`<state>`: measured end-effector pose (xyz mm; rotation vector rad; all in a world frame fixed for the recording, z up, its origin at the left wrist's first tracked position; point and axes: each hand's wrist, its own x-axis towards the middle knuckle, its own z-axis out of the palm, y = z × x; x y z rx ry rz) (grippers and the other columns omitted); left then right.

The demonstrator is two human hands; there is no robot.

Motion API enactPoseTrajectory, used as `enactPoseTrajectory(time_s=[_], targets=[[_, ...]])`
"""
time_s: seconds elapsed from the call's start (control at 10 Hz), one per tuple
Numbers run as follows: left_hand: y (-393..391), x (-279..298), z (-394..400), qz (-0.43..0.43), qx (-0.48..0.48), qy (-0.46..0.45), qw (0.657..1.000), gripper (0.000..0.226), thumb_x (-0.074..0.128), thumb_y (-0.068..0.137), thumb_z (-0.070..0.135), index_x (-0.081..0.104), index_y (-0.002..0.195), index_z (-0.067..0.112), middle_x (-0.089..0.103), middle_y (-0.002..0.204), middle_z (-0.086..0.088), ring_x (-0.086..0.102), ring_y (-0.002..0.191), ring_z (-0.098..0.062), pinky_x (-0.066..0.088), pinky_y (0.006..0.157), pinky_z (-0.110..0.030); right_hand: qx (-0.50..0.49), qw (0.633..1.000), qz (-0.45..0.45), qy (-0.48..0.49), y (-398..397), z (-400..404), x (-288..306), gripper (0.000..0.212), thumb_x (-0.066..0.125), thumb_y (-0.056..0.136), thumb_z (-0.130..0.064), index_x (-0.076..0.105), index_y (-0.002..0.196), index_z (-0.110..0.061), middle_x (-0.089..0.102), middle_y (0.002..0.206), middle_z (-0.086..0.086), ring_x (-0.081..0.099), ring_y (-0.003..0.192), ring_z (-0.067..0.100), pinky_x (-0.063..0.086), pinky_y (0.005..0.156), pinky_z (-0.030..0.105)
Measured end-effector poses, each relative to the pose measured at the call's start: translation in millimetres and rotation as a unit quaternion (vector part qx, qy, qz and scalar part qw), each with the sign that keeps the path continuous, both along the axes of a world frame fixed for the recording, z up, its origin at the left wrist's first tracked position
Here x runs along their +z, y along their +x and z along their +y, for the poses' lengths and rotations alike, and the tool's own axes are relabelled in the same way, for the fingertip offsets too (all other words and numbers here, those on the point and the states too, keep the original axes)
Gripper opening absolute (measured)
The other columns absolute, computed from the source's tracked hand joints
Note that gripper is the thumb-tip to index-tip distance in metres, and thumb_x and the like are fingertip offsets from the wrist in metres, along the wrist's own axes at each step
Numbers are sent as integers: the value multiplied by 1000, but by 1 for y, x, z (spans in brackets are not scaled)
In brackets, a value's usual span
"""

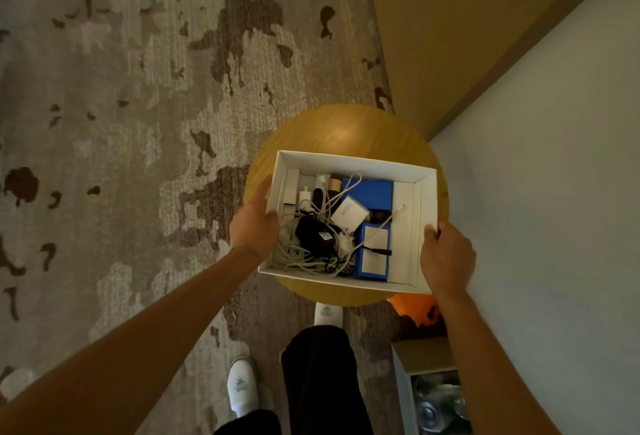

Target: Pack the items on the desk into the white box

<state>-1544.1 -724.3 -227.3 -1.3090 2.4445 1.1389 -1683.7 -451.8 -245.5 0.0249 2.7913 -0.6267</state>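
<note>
- Our left hand (254, 223) and right hand (446, 256) grip opposite walls of the white rectangular cardboard box (427, 192), packed, on the round yellow wooden tabletop (346, 129).
- Packing looks finished; next, lift level.

worktop (332, 133): mostly hidden under white box (424, 192) | left hand (254, 223) fingers: hidden under box | cables (301, 254): tangled, count unclear
</note>
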Motion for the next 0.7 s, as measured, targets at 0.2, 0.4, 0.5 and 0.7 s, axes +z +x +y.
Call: enactPoseTrajectory(time_s=[0.2, 0.4, 0.5, 0.7], targets=[[-16, -19, 0, 16, -2, -5, 1000, 78, 48, 88, 2, 30, 152, 44, 72, 100, 1, 67, 69, -22, 58, 60, -42, -6, 1000, -9, 1, -13, -1, -16, 28, 53, 104, -25, 65, 87, -6, 67, 78, 12, 67, 71, 30, 58, 72, 45], [-18, -34, 2, 28, 10, -18, 999, 79, 49, 88, 0, 31, 150, 45, 69, 97, 7, 67, 69, -20, 59, 58, -41, 2, 1000, -2, 8, -12, -3, -31, 29, 51, 105, -25, 68, 99, -3, 71, 85, 15, 69, 76, 31, 59, 74, 43], [-18, -36, 2, 25, 5, -17, 1000, 77, 48, 88, 1, 31, 150, 44, 68, 97, 8, 67, 71, -20, 59, 59, -42, 6, 1000, 2, 15, -8, -3, -30, 28, 50, 105, -24, 68, 100, -3, 70, 83, 14, 69, 75, 30, 52, 66, 36], [-17, -7, -14, -2, -31, -5, 1000, 67, 54, 99, 17, 21, 158, 24, 56, 143, -10, 64, 113, -32, 50, 89, -42, 55, 993, -102, 9, -21, -5, 9, 24, 51, 103, -21, 64, 118, -7, 70, 110, 13, 66, 102, 29, 51, 79, 36]])
